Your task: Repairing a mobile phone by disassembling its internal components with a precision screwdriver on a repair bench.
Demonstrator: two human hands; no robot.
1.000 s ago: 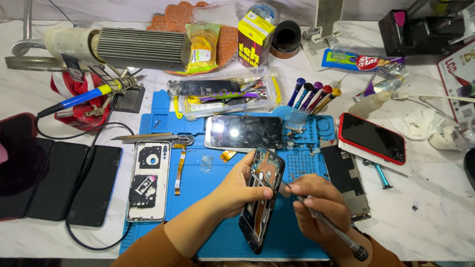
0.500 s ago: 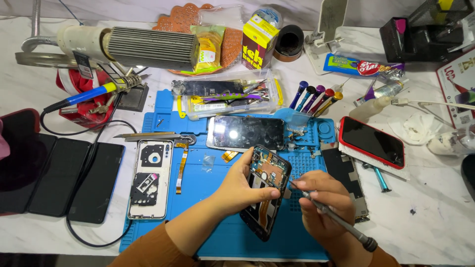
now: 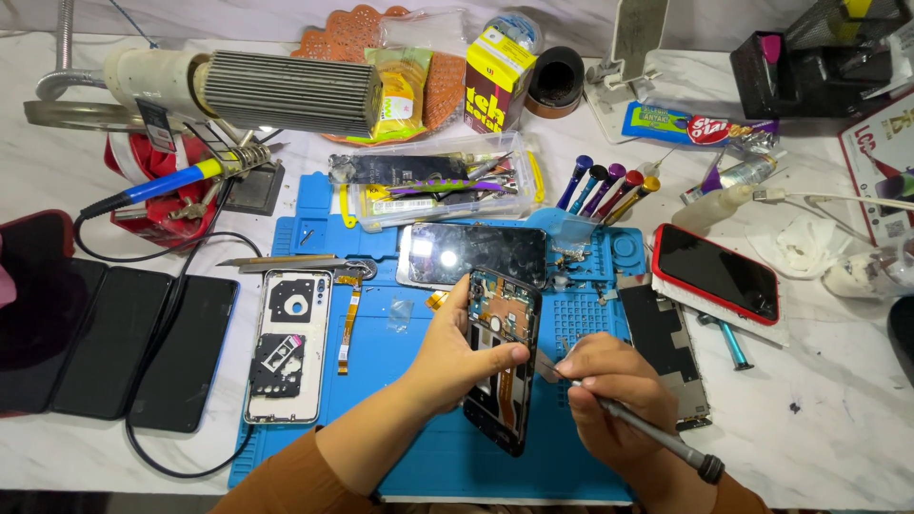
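Left hand point(image 3: 457, 357) gripping opened phone point(image 3: 500, 357) tilted up off blue mat point(image 3: 400, 428) for access, right hand point(image 3: 609, 395) just beside, closed on screwdriver point(image 3: 647, 433), tip at phone's edge.

White, seemingly marble tabletop point(image 3: 838, 419), brightly lit.

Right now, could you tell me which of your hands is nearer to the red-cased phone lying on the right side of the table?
Right. The right hand sits just below-left of the red-cased phone; the left hand is farther left.
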